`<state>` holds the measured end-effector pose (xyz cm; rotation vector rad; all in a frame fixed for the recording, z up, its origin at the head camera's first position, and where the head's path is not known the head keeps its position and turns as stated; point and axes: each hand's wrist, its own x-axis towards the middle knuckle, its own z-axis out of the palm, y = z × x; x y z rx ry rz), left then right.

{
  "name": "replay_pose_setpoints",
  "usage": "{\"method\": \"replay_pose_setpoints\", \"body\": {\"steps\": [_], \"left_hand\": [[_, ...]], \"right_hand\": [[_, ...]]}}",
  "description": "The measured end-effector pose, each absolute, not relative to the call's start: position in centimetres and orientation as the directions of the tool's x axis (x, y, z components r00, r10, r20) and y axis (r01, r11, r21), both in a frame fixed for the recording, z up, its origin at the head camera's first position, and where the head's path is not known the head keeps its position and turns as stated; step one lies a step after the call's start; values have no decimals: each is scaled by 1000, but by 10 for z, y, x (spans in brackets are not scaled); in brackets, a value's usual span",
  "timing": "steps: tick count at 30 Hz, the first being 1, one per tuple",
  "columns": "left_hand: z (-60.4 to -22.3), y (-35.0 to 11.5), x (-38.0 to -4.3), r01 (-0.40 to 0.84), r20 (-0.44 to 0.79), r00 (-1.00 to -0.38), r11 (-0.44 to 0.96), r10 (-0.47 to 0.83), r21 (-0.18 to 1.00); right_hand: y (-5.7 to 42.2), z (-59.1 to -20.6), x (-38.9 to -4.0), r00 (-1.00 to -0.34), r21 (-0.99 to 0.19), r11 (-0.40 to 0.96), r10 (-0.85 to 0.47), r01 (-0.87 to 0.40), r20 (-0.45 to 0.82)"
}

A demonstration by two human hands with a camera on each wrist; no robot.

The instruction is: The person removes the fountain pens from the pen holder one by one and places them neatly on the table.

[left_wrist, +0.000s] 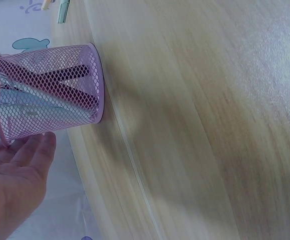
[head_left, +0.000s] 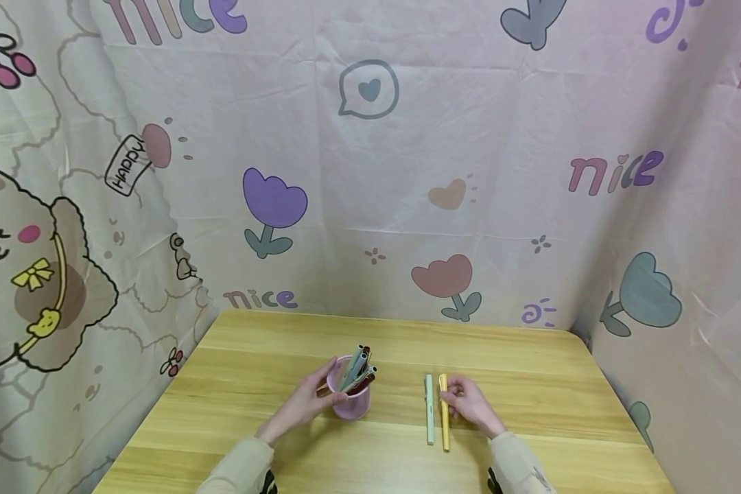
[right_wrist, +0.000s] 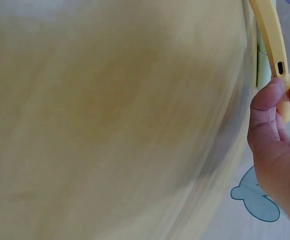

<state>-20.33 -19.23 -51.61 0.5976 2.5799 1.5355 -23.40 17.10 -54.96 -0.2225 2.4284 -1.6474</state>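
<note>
A pink mesh pen holder (head_left: 352,406) stands on the table with several pens (head_left: 359,370) leaning inside it. My left hand (head_left: 311,398) grips it near the rim, thumb on the near side and fingers around the left. In the left wrist view, the mesh wall (left_wrist: 49,90) shows dark and pale pens through it. My right hand (head_left: 469,403) pinches a yellow pen (head_left: 445,425) between thumb and fingers near its upper end. Beside that, a light green pen (head_left: 429,412) lies on the table, apart from the yellow one and roughly parallel.
The wooden table (head_left: 272,357) runs back to a printed cloth (head_left: 370,171) hanging behind it. More of this cloth hangs along the left and right sides. Both pens lie to the right of the pen holder, with bare wood between.
</note>
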Motion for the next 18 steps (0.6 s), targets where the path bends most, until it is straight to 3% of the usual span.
{"method": "replay_pose_setpoints", "body": {"steps": [18], "left_hand": [[-521,-193,-205,324,163,-906,393,390,860]], "right_hand": [[163,-554,-236,-987,-856,515,-103,52,-122]]}}
